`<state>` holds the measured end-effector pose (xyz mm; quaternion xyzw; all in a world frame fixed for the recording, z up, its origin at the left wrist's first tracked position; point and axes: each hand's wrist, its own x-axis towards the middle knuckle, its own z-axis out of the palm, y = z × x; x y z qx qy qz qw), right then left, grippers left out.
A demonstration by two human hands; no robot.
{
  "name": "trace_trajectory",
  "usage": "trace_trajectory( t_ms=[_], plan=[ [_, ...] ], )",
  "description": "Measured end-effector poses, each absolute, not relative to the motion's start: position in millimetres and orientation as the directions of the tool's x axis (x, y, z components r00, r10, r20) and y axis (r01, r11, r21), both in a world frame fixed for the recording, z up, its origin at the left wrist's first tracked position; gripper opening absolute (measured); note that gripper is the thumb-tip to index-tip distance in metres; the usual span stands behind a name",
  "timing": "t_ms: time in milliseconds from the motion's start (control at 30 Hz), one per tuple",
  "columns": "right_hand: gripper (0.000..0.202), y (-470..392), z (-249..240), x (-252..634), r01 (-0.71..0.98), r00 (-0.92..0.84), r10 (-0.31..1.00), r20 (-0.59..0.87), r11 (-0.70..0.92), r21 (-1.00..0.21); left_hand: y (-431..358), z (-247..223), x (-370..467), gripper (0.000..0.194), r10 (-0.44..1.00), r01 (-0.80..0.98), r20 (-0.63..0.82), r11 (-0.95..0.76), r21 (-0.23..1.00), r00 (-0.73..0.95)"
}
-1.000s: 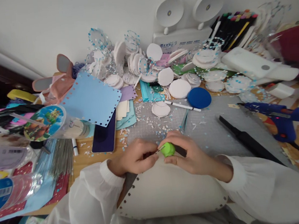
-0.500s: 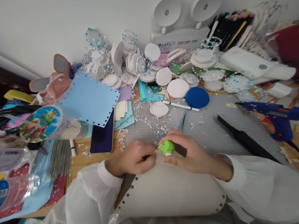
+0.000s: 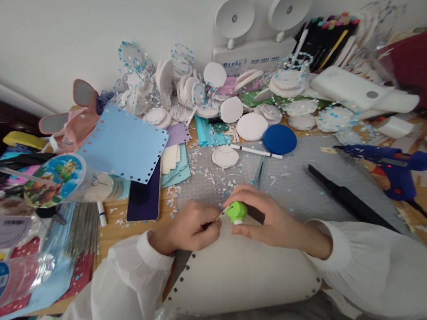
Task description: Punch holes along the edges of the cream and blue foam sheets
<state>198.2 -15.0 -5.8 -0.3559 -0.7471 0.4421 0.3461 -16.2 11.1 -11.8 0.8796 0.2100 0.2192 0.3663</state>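
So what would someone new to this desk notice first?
Probably the bright green punch in the right hand, at the edge of the pale sheet that the left hand pinches. Next, the light-blue sheet with its punched edges on the left, and the blue glue gun far right. Two round white lamps stand at the back.

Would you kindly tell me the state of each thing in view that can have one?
Green punch: held in the right hand; pressed or not, unclear.
Cream sheet: bent, partly edged with punched holes, pinched by the left hand.
Blue sheet: edges punched.
Phone: screen dark, partly covered.
Glue gun: red light lit.
Lamp: apparently unlit.
Cup: covered, with straw.
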Motion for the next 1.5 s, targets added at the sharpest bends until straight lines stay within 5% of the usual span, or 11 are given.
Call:
trace_trajectory(
  t_ms=[233,433,667,800,1067,1500],
  plan=[
    [0.042,-19.9,-5.6,195.4,0.275,-0.426,0.903,0.059,0.191,-0.942,10.1,-12.2,-16.6,0.02,0.533,0.226,0.217,-0.644,0.731,0.818],
    [0.033,-20.7,-8.4,191.4,0.287,-0.48,0.831,0.282,0.452,-0.845,9.5,-6.3,-13.9,0.015,0.599,0.254,0.168,-0.554,0.793,0.783],
    [0.023,-21.6,-6.5,192.0,0.312,-0.65,0.675,0.35,0.657,-0.687,8.2,-8.5,-10.4,0.03,0.612,0.243,0.192,-0.554,0.797,0.767],
    [0.038,-15.5,5.7,202.2,0.214,-0.696,0.653,0.299,0.586,-0.782,6.1,-13.7,-10.5,0.026,0.608,0.252,0.239,-0.609,0.752,0.757],
    [0.004,-11.1,4.0,206.7,0.297,-0.575,0.767,0.283,0.519,-0.802,5.6,-15.0,-8.8,0.035,0.603,0.278,0.233,-0.632,0.724,0.763],
    [0.014,-17.6,5.4,200.9,0.366,-0.595,0.787,0.164,0.446,-0.817,3.1,-17.2,-6.0,0.032,0.568,0.347,0.334,-0.772,0.532,0.753]
  ],
)
